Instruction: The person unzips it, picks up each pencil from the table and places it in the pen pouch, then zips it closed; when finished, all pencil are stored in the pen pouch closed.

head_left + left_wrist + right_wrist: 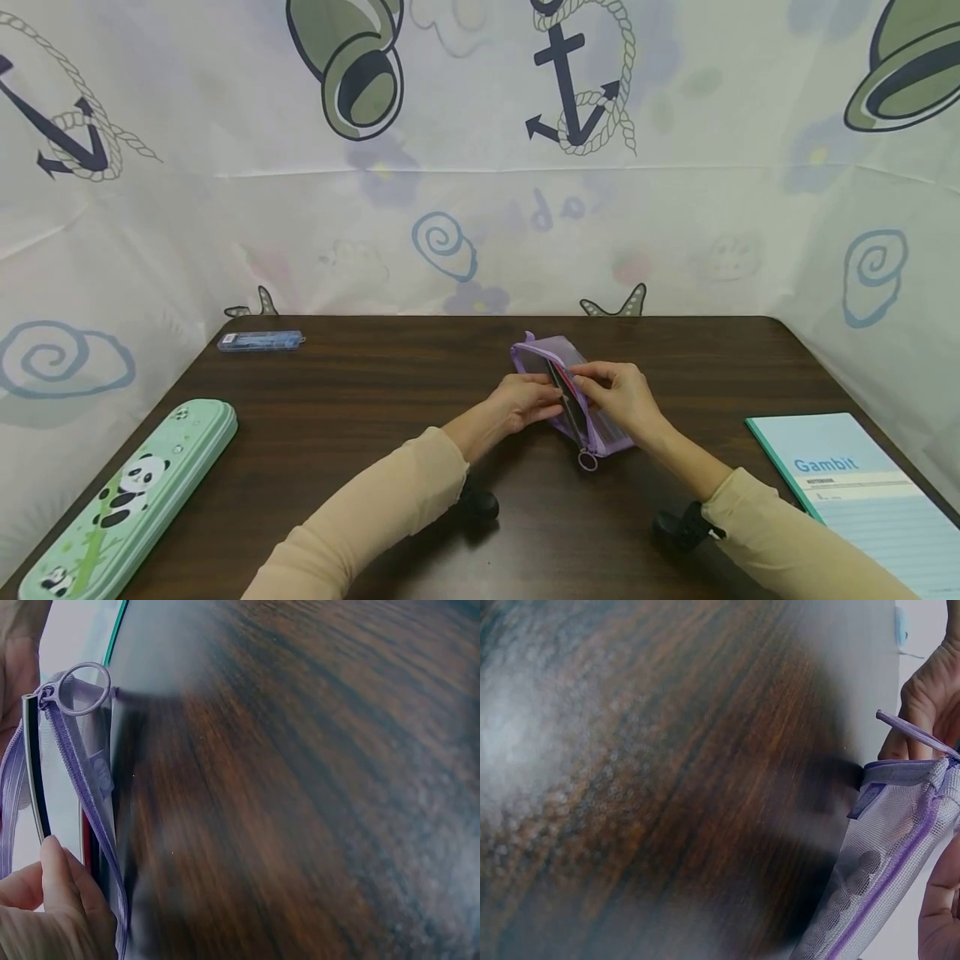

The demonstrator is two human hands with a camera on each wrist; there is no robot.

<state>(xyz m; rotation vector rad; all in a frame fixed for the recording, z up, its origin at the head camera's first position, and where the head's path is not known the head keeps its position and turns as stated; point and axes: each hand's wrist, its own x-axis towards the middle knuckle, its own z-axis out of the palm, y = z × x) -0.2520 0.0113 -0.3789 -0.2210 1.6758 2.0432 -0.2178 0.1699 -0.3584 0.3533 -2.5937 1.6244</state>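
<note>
A purple mesh zip pencil pouch (611,429) lies on the table with its mouth spread apart; a zipper pull ring (587,461) hangs at its near end. My left hand (525,400) reaches into the mouth from the left, fingertips pinching a long black strip with pale edges (34,765). On the other side, my right hand (618,396) grips the pouch's right rim between thumb and fingers. Something red and black (88,840) shows inside beside my left fingers. Through the mesh in the right wrist view, round dark shapes (868,862) appear.
A mint panda pencil case (135,492) lies at the left edge. Behind it, near the far left corner, is a small blue translucent box (261,341). A Gambit notebook (855,475) lies at the right. Printed cloth (480,150) hangs around the dark table (360,375).
</note>
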